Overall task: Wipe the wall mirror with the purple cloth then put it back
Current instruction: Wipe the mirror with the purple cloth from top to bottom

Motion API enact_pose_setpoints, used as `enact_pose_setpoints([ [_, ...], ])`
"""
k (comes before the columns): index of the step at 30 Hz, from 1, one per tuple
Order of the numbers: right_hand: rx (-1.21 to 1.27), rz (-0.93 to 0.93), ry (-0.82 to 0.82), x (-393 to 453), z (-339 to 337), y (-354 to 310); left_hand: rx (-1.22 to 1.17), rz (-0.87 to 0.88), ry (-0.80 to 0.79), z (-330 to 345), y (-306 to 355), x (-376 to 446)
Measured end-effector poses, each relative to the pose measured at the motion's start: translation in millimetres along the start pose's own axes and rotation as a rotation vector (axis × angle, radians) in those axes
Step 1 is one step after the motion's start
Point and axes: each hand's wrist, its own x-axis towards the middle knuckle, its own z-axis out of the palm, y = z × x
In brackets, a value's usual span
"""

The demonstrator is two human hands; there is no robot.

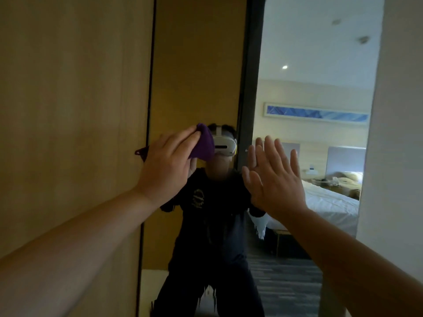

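Note:
The tall wall mirror fills the middle and right of the view, with a dark left edge beside a wooden panel. My left hand presses a bunched purple cloth against the glass near that left edge, at head height. A small loop of the cloth sticks out to the left of the hand. My right hand is flat with fingers spread, held against or just in front of the glass to the right of the cloth; its reflection shows behind it.
A wooden wall panel runs along the left, a pale wall along the right. The mirror reflects a person in dark clothes with a headset, a bed, a framed picture and patterned carpet.

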Motion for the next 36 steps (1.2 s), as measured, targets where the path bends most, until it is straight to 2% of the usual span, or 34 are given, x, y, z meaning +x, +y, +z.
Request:
enact_pose_setpoints([
  [6,-0.015,0.048,-0.009,9,21,0,0.019,0.037,0.004,12,1,-5],
  [16,-0.036,0.024,0.067,9,37,5,0.138,0.066,0.071,4,-23,90],
  [22,-0.014,0.022,0.116,8,39,6,0.203,0.065,-0.045,23,-43,121],
  [26,-0.023,0.018,0.119,8,41,8,0.262,0.128,-0.124,48,-42,58],
  [30,-0.002,0.023,0.139,7,42,8,0.209,0.262,-0.170,57,-19,-53],
  [36,0.031,0.009,0.103,4,32,12,0.158,0.325,-0.303,72,14,-198],
])
